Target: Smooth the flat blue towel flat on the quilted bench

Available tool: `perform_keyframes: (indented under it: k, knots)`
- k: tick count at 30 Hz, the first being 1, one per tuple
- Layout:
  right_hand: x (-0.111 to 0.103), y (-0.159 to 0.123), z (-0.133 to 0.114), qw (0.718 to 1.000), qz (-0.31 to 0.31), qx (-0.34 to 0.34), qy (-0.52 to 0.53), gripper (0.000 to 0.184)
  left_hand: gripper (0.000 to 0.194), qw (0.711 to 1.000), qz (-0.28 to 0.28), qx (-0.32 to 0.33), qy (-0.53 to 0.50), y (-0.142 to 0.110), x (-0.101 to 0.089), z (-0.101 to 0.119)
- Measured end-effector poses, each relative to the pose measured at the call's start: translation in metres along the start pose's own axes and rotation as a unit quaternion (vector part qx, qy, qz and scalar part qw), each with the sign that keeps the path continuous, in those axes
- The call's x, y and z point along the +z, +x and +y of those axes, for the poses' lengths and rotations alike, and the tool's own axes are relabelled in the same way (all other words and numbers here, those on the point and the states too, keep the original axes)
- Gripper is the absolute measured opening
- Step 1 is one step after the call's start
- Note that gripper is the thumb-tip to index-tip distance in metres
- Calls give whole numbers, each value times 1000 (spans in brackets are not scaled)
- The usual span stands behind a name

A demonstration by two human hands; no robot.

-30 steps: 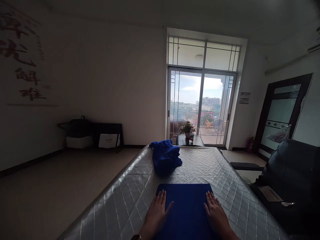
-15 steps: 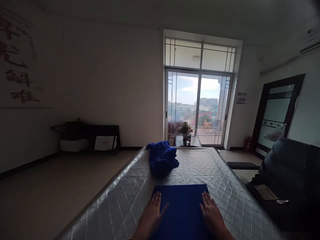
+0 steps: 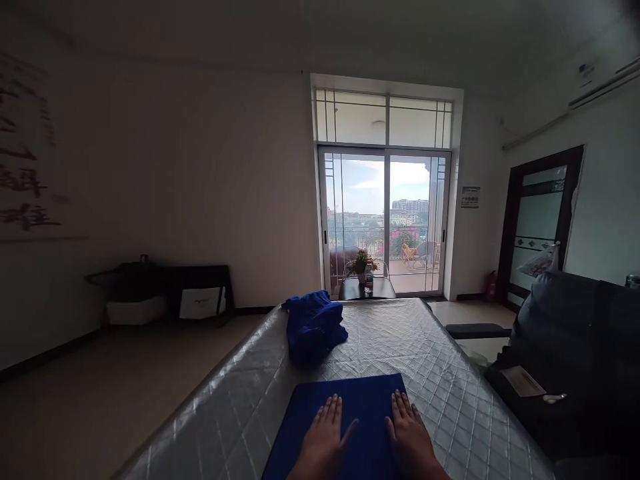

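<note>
My left hand (image 3: 324,445) and my right hand (image 3: 410,437) lie flat on a folded dark blue cloth (image 3: 373,407), fingers spread, near the close edge of the table. The cloth's near part runs out of the frame below. Farther along the table, beyond my hands, sits a crumpled heap of bright blue fabric (image 3: 314,327), untouched by either hand. The table is covered with a quilted silver-grey sheet (image 3: 430,353) stitched in a diamond pattern.
A dark padded sofa (image 3: 565,347) runs along the right side of the table. Past the far end stand a small dark table (image 3: 365,289) with a potted plant and bottle, and a glass sliding door (image 3: 385,220). Dark bags (image 3: 160,293) line the left wall.
My hands have slid closer together on the folded cloth. The whole view has turned slightly left and tilted, shifting the room in the frame. The crumpled fabric has not visibly moved on the table.
</note>
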State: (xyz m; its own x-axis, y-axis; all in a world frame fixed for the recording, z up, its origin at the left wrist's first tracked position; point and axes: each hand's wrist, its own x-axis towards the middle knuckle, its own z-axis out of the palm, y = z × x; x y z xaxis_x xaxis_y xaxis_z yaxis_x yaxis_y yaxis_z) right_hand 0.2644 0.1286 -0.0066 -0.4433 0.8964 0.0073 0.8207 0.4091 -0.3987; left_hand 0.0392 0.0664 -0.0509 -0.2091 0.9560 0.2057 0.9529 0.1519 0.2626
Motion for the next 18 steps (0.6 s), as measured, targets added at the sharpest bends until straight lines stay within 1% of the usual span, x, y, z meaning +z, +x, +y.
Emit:
perform_keyframes:
  k: [1, 3, 4, 5, 6, 7, 9, 11, 15, 18]
  knots:
    - [0, 0, 0, 1000, 0, -1, -5, 67, 69, 999, -33, 19, -7, 2, 3, 23]
    - [0, 1, 1, 1000, -4, 0, -19, 65, 71, 995, -61, 79, -29, 6, 6, 64]
    - [1, 2, 1, 1000, -9, 1, -28, 64, 71, 992, -69, 99, -40, 7, 7, 80]
    - [1, 2, 2, 999, -15, 3, -37, 64, 71, 990, -74, 112, -52, 8, 7, 91]
    - [2, 3, 3, 999, -20, 4, -44, 65, 70, 988, -81, 116, -64, 8, 6, 96]
    - [3, 4, 3, 999, -24, 4, -48, 65, 70, 987, -90, 111, -73, 8, 3, 97]
    - [4, 4, 5, 999, -21, 2, -46, 65, 70, 988, -111, 84, -73, 5, -7, 87]
    - [5, 3, 5, 999, -10, 4, -42, 65, 73, 990, -125, 51, -49, 0, -21, 64]
    - [6, 2, 3, 999, 9, 9, -46, 64, 71, 992, -122, -15, 21, -17, -52, 0]
    - [6, 2, 1, 998, 6, 7, -56, 64, 70, 991, -106, -65, 55, -35, -65, -45]
